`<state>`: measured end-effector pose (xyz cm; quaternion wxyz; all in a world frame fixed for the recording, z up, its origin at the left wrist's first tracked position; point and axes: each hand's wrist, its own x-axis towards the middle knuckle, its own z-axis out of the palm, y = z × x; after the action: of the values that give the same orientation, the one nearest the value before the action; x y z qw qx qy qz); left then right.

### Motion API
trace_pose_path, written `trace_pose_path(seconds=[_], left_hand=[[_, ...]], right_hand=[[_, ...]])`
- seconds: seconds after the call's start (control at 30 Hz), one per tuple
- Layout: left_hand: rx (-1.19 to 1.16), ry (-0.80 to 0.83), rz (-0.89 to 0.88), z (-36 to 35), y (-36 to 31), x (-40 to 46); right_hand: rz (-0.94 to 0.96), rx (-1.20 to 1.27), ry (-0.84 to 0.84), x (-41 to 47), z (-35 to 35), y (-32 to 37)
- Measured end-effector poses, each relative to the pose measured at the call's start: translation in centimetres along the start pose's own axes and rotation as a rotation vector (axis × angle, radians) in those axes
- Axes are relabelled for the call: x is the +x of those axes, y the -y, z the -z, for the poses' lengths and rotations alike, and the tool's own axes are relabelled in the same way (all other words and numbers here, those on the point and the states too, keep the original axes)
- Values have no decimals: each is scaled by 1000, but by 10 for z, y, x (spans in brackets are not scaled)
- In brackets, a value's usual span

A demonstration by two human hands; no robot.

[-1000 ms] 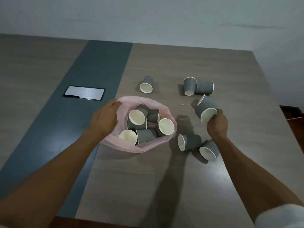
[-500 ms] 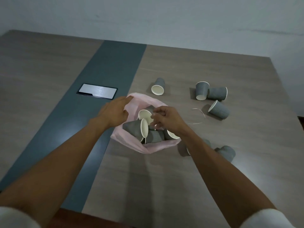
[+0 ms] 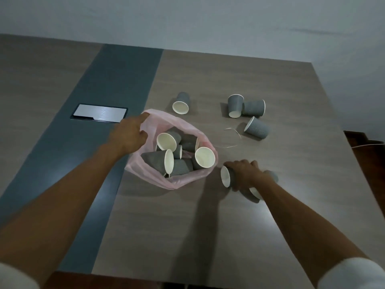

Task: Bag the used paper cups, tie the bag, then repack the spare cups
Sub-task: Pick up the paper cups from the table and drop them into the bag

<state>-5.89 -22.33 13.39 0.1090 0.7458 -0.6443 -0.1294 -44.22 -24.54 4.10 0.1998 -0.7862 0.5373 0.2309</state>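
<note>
A pink plastic bag lies open on the table with several grey paper cups inside it. My left hand grips the bag's left rim and holds the mouth open. To the right of the bag, my right hand closes over a grey cup lying on its side. Another cup lies partly hidden under that hand. One cup lies behind the bag. Three more cups sit at the back right.
A thin loop of string or rubber band lies between the bag and the far cups. A metal cover plate is set into the dark strip of the table. The table's right edge is near.
My right hand dropped a cup into the bag, then drew back to the right and came down on a cup lying beside the bag. My left hand kept its hold on the bag rim.
</note>
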Motion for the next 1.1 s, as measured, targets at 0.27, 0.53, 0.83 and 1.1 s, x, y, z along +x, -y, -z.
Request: trace_pose_path(seconds=[0.27, 0.53, 0.83, 1.1], left_hand=[[30, 153, 28, 10, 3, -2], [-123, 177, 63, 14, 3, 8], [-572, 168, 256, 29, 18, 12], [-414, 81, 276, 22, 5, 22]], right_hand=[[64, 722, -276, -8, 76, -3], [436, 1287, -388, 5, 96, 135], [505, 858, -485, 47, 82, 163], [130, 831, -480, 34, 94, 93]])
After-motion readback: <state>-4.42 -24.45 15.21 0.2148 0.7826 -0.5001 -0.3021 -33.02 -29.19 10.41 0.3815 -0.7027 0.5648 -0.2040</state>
